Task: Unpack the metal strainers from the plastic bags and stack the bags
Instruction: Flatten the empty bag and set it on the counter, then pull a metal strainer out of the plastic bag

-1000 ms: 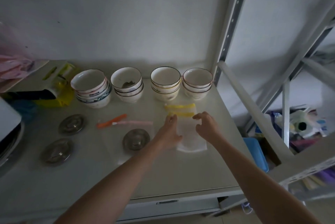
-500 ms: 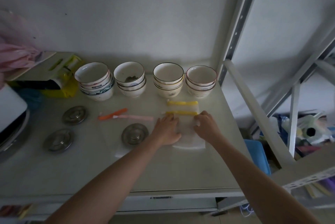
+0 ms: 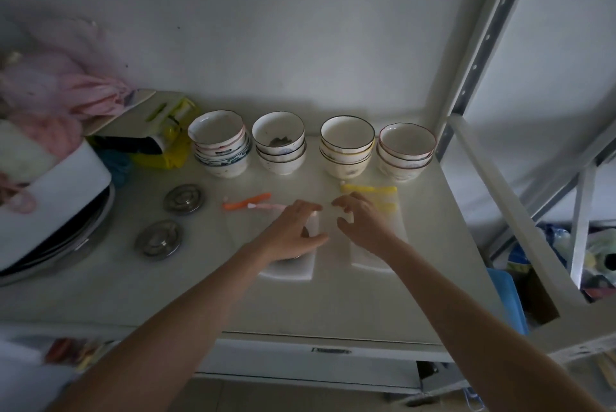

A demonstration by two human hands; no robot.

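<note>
Left hand (image 3: 293,233) hovers spread, gripping nothing, directly over the bagged strainer (image 3: 289,265) – bag's long axis toward the bowls (image 3: 346,151). Right hand (image 3: 361,226), open – rests over the emptied bags (image 3: 396,228) just beside.

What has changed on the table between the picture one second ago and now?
The left hand moved left, off the yellow-strip bags, and now reaches over the bagged strainer under the pink-strip bag. The right hand drew back slightly and lifted open above the yellow-strip bags. I cannot tell whether either hand grips anything. The two bare strainers, the orange strip and the four bowl stacks stayed where they were.
</note>
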